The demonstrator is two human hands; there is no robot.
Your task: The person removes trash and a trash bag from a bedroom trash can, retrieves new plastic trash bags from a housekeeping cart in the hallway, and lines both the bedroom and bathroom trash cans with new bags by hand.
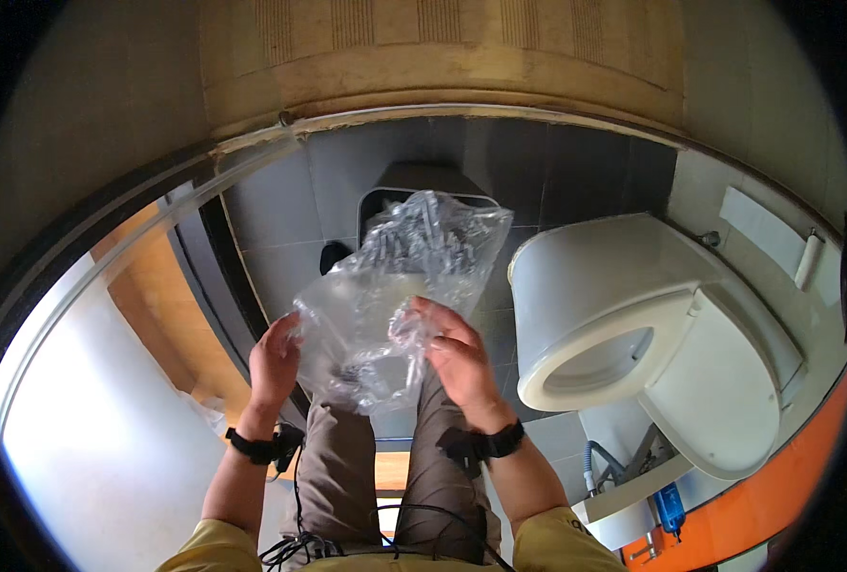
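A clear plastic bag (395, 286) is spread between my two hands in front of my legs. My left hand (275, 361) pinches its left edge. On the other side, my right hand (459, 354) grips a bunched part of the plastic between thumb and fingers. The bag's far end hangs over a dark trash bin (429, 179) on the tiled floor and hides much of the bin's opening. Whether any of the plastic sits inside the bin, I cannot tell.
To the right stands a white toilet (595, 286) with its lid (724, 386) raised. Beyond it are a toilet paper roll (810, 259), a small basin (627, 515) and a blue bottle (670, 508). A wooden door (438, 68) is ahead; a glass panel edge (180, 207) runs along the left.
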